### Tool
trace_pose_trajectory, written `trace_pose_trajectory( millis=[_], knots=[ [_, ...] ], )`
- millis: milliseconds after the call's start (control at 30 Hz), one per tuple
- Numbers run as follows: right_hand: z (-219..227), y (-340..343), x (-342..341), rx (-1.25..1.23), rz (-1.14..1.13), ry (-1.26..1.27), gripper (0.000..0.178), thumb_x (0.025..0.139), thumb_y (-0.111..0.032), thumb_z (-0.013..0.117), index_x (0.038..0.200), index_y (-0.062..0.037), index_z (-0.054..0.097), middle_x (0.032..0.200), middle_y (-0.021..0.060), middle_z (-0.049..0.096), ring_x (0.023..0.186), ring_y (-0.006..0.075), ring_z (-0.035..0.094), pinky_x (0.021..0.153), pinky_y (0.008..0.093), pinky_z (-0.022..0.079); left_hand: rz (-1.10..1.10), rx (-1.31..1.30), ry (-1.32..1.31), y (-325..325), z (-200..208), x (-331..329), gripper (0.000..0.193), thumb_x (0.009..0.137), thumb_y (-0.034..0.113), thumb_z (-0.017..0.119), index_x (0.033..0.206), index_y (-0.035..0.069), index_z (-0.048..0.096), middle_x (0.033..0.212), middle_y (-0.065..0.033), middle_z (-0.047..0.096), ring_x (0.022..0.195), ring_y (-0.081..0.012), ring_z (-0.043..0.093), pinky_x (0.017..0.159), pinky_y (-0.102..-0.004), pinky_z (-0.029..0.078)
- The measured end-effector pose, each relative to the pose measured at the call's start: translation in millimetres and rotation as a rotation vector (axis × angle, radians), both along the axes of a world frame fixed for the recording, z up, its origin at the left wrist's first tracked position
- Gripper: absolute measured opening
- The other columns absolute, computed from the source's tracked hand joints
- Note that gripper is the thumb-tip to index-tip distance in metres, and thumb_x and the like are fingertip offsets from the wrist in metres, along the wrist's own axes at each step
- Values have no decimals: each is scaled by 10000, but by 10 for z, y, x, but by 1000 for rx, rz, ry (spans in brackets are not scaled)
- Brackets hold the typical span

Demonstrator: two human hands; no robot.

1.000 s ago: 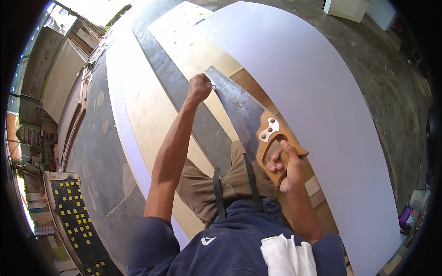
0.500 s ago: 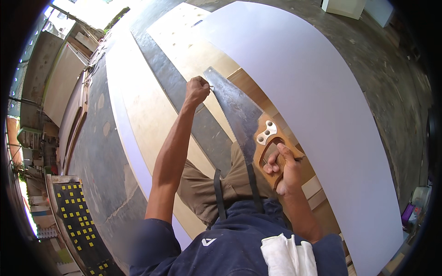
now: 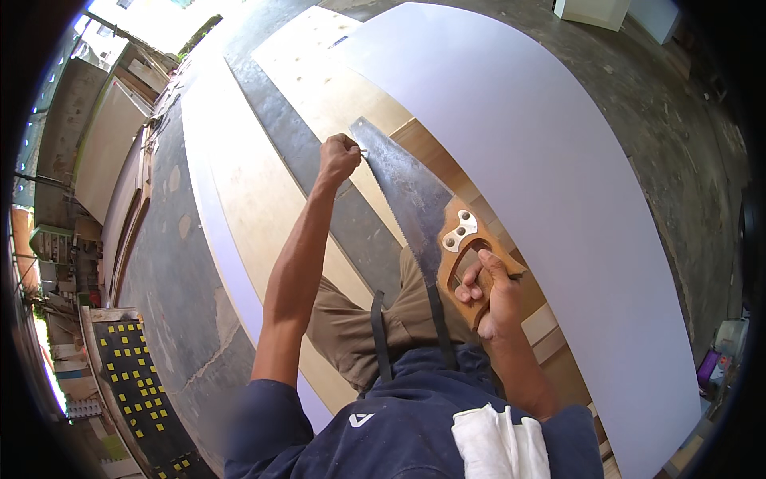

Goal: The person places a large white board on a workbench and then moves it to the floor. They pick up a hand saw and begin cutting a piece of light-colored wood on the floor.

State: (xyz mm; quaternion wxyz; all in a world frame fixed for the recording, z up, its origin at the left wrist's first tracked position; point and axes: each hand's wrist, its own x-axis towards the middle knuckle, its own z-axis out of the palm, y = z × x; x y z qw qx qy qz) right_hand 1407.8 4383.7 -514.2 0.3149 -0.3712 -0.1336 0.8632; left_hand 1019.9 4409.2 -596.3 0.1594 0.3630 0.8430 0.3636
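A handsaw with a greyish metal blade and a wooden handle lies slantwise before me, its toothed edge facing left. My right hand is closed round the wooden handle, with fingers through its opening. Near the blade's far tip, my left hand is closed in a pinch at the toothed edge. A small, thin bit shows past its fingertips against the teeth. What it is I cannot make out.
A large white panel lies to the right of the saw. Pale wooden boards stretch along the left, with grey floor between them. A black panel with yellow squares stands at the lower left. A white cloth hangs at my shirt.
Almost nothing differs. My left hand has shifted very slightly left along with the saw, and both hands keep their grip.
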Motion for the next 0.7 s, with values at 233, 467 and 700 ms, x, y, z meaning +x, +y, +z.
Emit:
trace_pose_trajectory(
  millis=[233, 467, 700],
  knots=[
    [-297, 320, -772, 95, -59, 59, 158, 922, -139, 602, 915, 8, 543, 635, 99, 545, 490, 141, 457, 467, 317, 432, -1, -45, -2, 69, 204, 157, 119, 790, 78, 597, 772, -19, 664, 645, -106, 676, 586, -150, 642, 561, -308, 512],
    [38, 60, -2, 16, 7, -27, 162, 920, -172, 614, 1013, -56, 552, 652, 63, 519, 502, 100, 427, 473, 285, 419, 28, 40, -56, -3, 19, 47, 122, 791, 76, 596, 776, -26, 662, 652, -108, 680, 589, -152, 647, 572, -305, 517],
    [-279, 428, -743, 99, 14, 25, 155, 924, -155, 602, 978, -24, 537, 681, 85, 523, 528, 130, 460, 493, 311, 432, -4, 7, -31, 72, 141, 129, 124, 788, 79, 599, 772, -27, 662, 645, -107, 678, 592, -154, 650, 579, -305, 520]
  ],
)
